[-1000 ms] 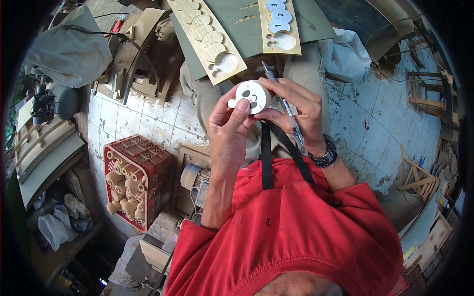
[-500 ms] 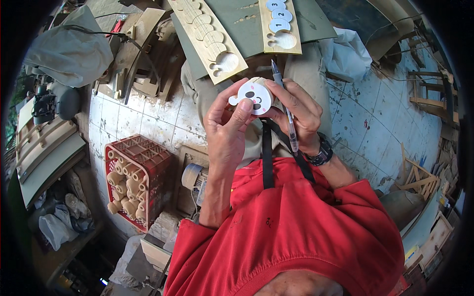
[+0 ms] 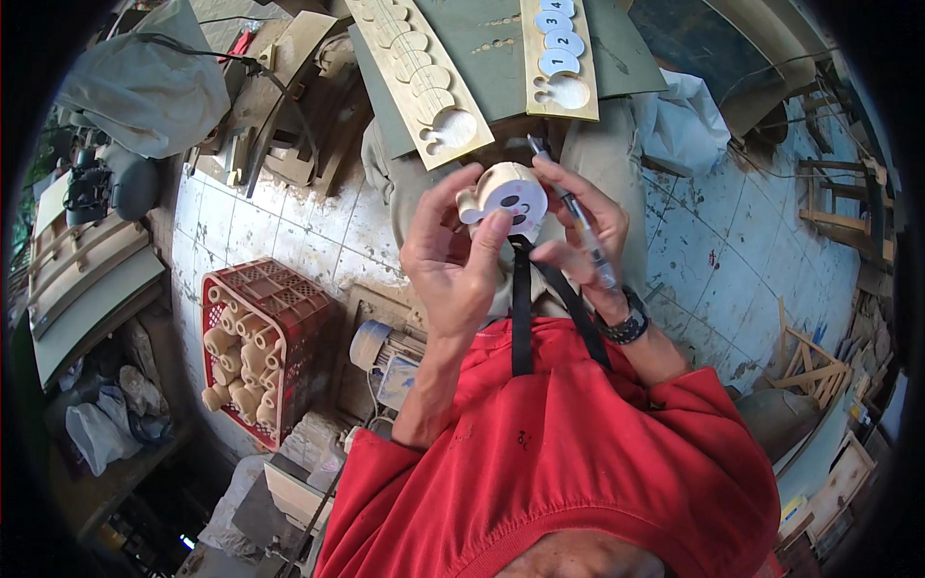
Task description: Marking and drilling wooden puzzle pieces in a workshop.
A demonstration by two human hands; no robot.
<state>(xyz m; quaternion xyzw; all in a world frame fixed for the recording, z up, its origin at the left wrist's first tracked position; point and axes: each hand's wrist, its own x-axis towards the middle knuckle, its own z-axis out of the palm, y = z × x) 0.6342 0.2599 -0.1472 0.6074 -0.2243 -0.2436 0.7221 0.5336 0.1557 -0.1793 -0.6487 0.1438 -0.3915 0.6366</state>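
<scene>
Between the thumb and fingers of my left hand is a thick wooden caterpillar-head piece with a printed face on its white front. It is tilted, so its bare wooden edge shows. My right hand holds a clear-barrelled pen, tip pointing away from me. Its index finger is close to the piece's right edge; whether it touches I cannot tell. Beyond the hands lie a wooden board with caterpillar-shaped recesses and a second board with numbered white discs set in it. Both have an unfilled head-shaped recess at the near end.
The boards rest on a dark green panel. At left on the tiled floor stands a red plastic crate of turned wooden pieces, beside a small motor. A white plastic bag and wood scraps are at right.
The head piece has tilted, bringing its wooden edge into view. My right hand's fingers have spread a little, and the pen has shifted slightly right and toward me.
</scene>
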